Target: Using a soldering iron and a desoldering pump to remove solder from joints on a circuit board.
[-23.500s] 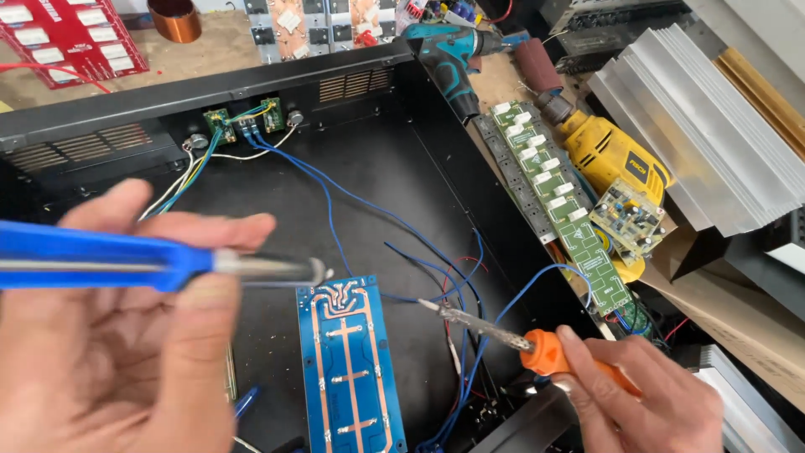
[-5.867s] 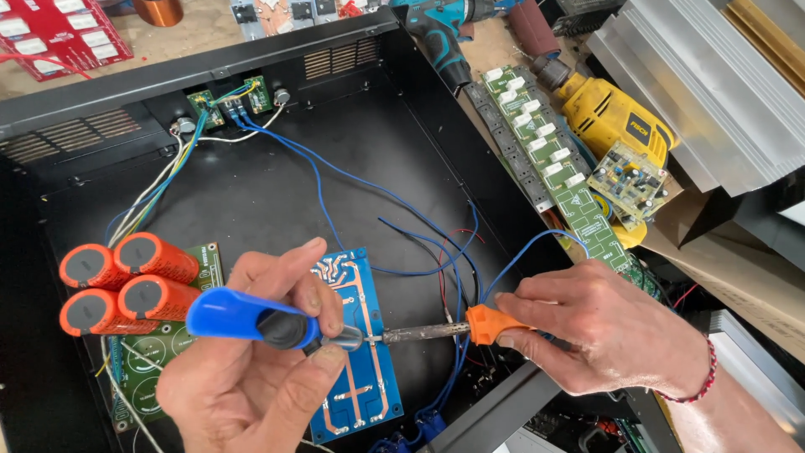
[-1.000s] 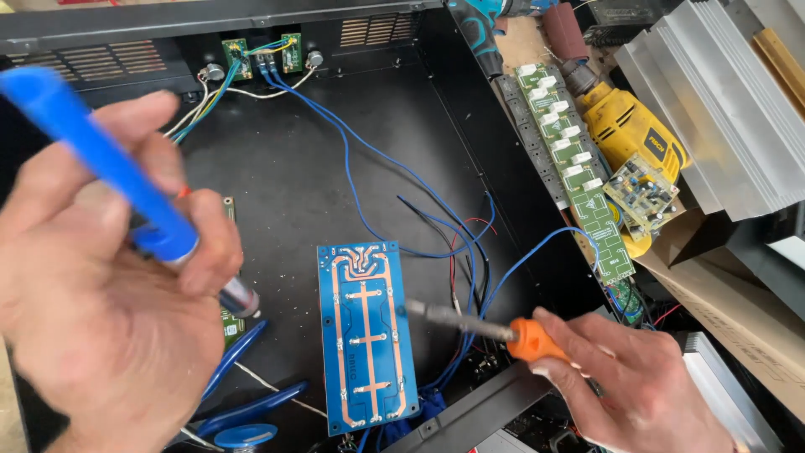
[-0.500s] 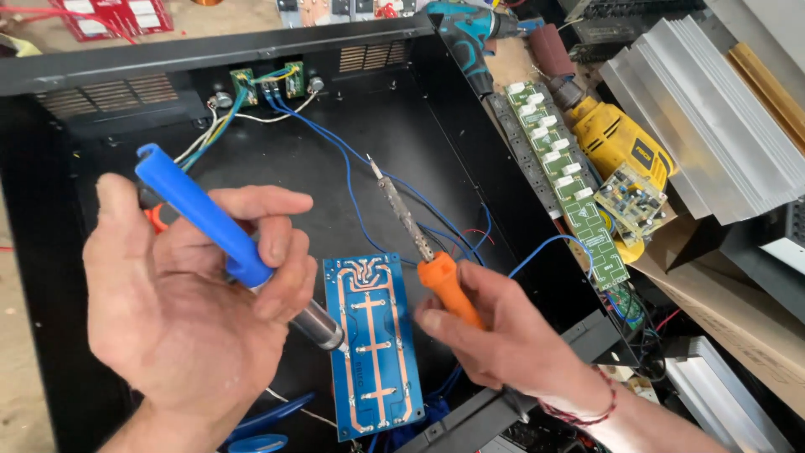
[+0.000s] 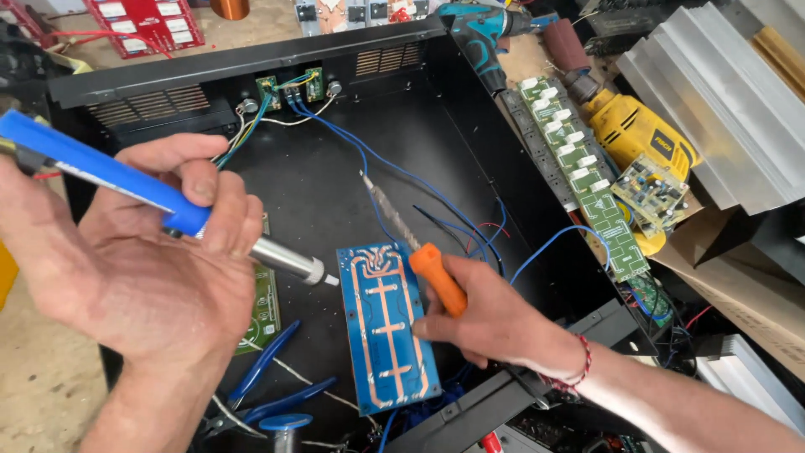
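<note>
My left hand [image 5: 142, 260] grips a blue-handled desoldering pump [image 5: 101, 180]; its silver nozzle [image 5: 298, 267] points right, just left of a blue circuit board [image 5: 387, 323] with copper tracks. My right hand [image 5: 495, 315] holds an orange-handled soldering iron [image 5: 436, 277], tip [image 5: 366, 178] raised and pointing up-left above the board's top edge. The board lies in the bottom of an open black metal chassis [image 5: 335, 193]. Blue wires [image 5: 402, 176] run from a small green board [image 5: 293, 84] at the chassis back wall down towards the blue board.
Blue-handled pliers [image 5: 268, 394] lie in the chassis below my left hand. A green board [image 5: 264, 310] peeks out beside my left palm. On the right lie a long green circuit strip [image 5: 579, 176], a yellow drill [image 5: 641, 134], a teal drill [image 5: 478, 25] and grey metal heatsinks [image 5: 721, 101].
The soldering iron's tip has swung a little to the left and lower. My left hand has moved left and up with the pump, its nozzle now beside the board's left edge.
</note>
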